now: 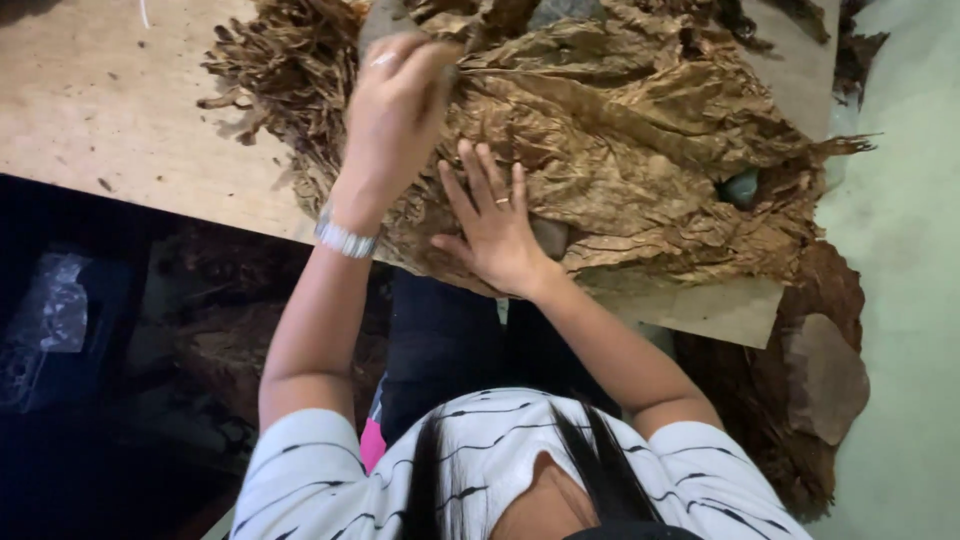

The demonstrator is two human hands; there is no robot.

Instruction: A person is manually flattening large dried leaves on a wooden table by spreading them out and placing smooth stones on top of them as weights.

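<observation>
Shirt: nearest of all, my white shirt [320,480] with thin black lines fills the bottom of the view, with strands of dark hair [600,450] lying over it.
Lap: just past the shirt, dark trousers [450,340] run up to the near edge of the board.
Right hand: my right hand [495,235] lies flat on the near edge of the leaf pile, fingers spread apart and pressing down, gripping nothing; there is a ring [502,201] on one finger.
Left hand: my left hand [395,110] is farther in and higher, fingers curled together and pinched on a fold of the topmost leaf; a ring shows on it too, and a silver bracelet [345,240] sits on the wrist.
Leaf pile: the dried brown tobacco leaves [640,150] lie heaped on the board in front of me, broad and wrinkled, spreading from under both hands to the far right, where the tips hang past the edge.
Loose scraps: a darker, shredded bunch of leaf bits [280,70] sits to the left of the pile, just beside my left hand.
Board: the pale wooden board [110,110] carries all of it; its left part shows a few crumbs.
Right of the board: more brown leaves [800,400] lie lower down against the pale green floor [910,300].
Under the board: the space to my left is dark, with a crumpled clear plastic bag [55,310] faintly visible.
</observation>
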